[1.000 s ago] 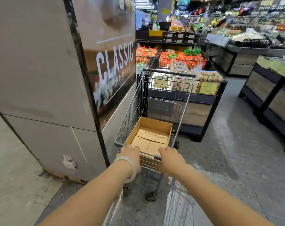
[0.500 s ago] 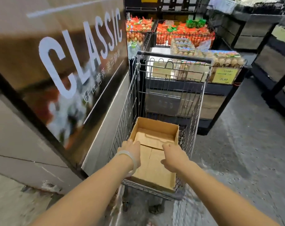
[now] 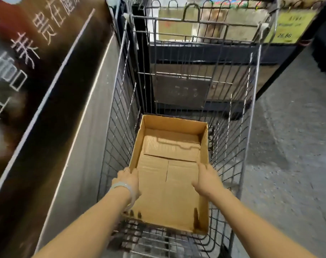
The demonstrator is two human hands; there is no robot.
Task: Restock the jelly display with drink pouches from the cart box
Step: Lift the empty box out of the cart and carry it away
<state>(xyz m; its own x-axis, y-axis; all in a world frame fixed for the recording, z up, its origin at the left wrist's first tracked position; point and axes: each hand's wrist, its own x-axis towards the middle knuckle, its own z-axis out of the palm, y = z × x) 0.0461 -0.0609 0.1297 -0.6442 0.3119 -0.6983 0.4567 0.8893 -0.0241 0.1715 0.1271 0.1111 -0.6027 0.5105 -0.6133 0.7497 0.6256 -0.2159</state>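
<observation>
An open brown cardboard box (image 3: 169, 146) lies inside the wire shopping cart (image 3: 249, 112). Only its folded bottom flaps show; no drink pouches are visible in it. My left hand (image 3: 127, 178), with a pale bracelet on the wrist, grips the box's left wall. My right hand (image 3: 205, 178) grips the box's right wall. Both arms reach down into the cart basket. The jelly display is not in view.
A dark advertising panel (image 3: 37, 81) on a grey pillar stands close along the cart's left side. Beyond the cart's front is a low black display stand (image 3: 205, 53) with a yellow price tag (image 3: 287, 27). Grey speckled floor (image 3: 292, 146) lies to the right.
Both hands left the cart handle, reached into the basket and took hold of the box's side walls. The view has tilted down and closer over the cart.
</observation>
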